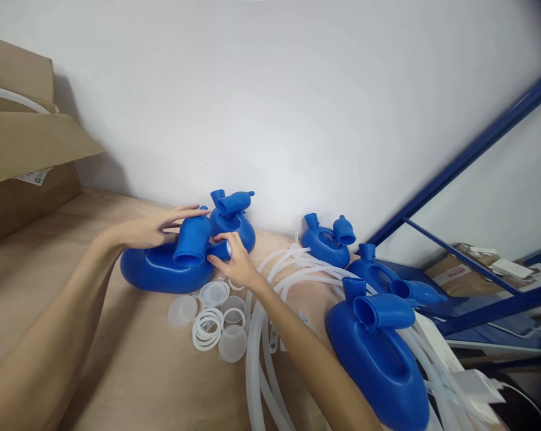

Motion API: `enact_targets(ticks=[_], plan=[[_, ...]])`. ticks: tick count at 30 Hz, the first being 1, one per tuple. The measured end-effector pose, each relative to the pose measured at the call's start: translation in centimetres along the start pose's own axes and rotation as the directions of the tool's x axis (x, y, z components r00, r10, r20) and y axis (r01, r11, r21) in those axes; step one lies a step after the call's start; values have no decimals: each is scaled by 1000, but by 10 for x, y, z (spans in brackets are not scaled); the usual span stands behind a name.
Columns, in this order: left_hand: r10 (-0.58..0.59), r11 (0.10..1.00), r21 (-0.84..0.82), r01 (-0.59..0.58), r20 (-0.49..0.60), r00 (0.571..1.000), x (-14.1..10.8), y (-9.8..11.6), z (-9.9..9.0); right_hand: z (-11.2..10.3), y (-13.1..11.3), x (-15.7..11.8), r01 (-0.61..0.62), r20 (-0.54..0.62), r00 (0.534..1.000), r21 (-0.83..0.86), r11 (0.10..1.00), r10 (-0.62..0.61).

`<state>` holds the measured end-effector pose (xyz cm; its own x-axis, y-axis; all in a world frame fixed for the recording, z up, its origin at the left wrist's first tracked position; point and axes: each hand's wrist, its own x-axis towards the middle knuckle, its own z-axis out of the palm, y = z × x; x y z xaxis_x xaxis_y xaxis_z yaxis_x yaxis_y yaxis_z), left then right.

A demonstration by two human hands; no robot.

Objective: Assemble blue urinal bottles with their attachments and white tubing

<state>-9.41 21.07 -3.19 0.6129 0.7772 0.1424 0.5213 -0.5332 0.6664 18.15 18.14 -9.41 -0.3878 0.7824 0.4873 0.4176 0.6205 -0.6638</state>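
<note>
A blue plastic bottle (pixel 162 275) lies at the left centre of the wooden table, with a blue cup-shaped piece (pixel 193 239) on top of it. My left hand (pixel 160 227) reaches over the bottle, its fingers stretched out against the cup-shaped piece. The fingers of my right hand (pixel 235 258) are closed round the bottle's neck (pixel 220 250), where a bit of white shows at the mouth. Just below my right hand are white rings (pixel 207 328) and translucent round caps (pixel 233 343).
Another blue bottle (pixel 247 230) stands behind, near the wall. Several more blue bottles (pixel 378 353) are on the right. Translucent hoses (pixel 254 359) curve across the table's middle. An open cardboard box (pixel 27 197) is at the left, a blue metal frame (pixel 468 143) at the right.
</note>
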Motion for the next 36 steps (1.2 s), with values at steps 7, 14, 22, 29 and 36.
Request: enact_targets(ticks=[7, 14, 22, 29, 36], plan=[[-7, 974, 226, 1, 25, 1000, -1, 34, 7, 5, 0, 10, -3, 39, 999, -30, 1000, 4], [29, 979, 200, -33, 20, 999, -1, 34, 7, 3, 2, 14, 23, 56, 998, -16, 1000, -22], [17, 983, 182, -19, 13, 1000, -3, 35, 6, 7, 1, 19, 21, 53, 998, -24, 999, -20], [226, 966, 90, -243, 166, 960, -2, 74, 15, 8, 9, 24, -45, 123, 991, -14, 999, 46], [99, 992, 97, -85, -158, 982, -4, 82, 7, -26, 27, 23, -87, 173, 982, 62, 994, 75]])
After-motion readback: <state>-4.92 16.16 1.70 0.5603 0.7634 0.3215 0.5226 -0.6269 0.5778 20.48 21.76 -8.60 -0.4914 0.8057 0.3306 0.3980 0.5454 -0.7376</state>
